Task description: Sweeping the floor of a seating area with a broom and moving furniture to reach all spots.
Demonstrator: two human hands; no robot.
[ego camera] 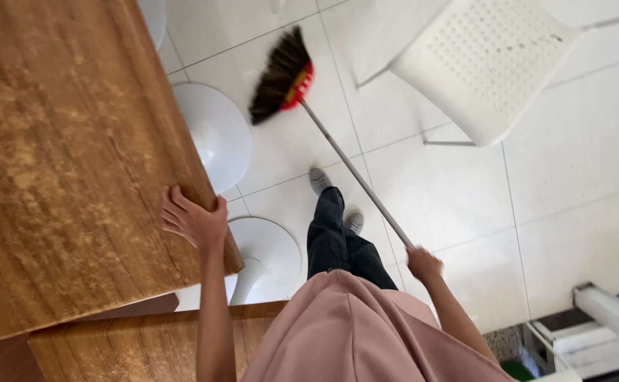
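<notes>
— While the right hand (423, 263) sits at lower centre-right of the frame, what are its fingers doing?
— They are curled shut around the end of a broom (338, 152), on its grey metal handle. From that grip the handle runs up and to the left across the frame.

— Where does the broom end?
— At upper centre, where a red collar holds a fan of dark bristles (278, 78) that looks to meet the white tiled floor (571, 163), just beside a round white table base (214, 134).

— And the left hand (193, 221)?
— Its fingers (171, 216) lie spread and flat on top of a wooden table (62, 155) at centre-left, with the thumb hooked over the table's edge. It presses on the wood and grasps nothing loose.

— What lies around them?
— A second round white base (270, 258) stands below the first, near the person's dark trousers and grey shoes (320, 179). Another wooden table top (147, 339) shows along the bottom left. A white perforated plastic chair (490, 60) stands in the upper right, well apart from the bristles. A pale pink garment fills the bottom centre.
</notes>
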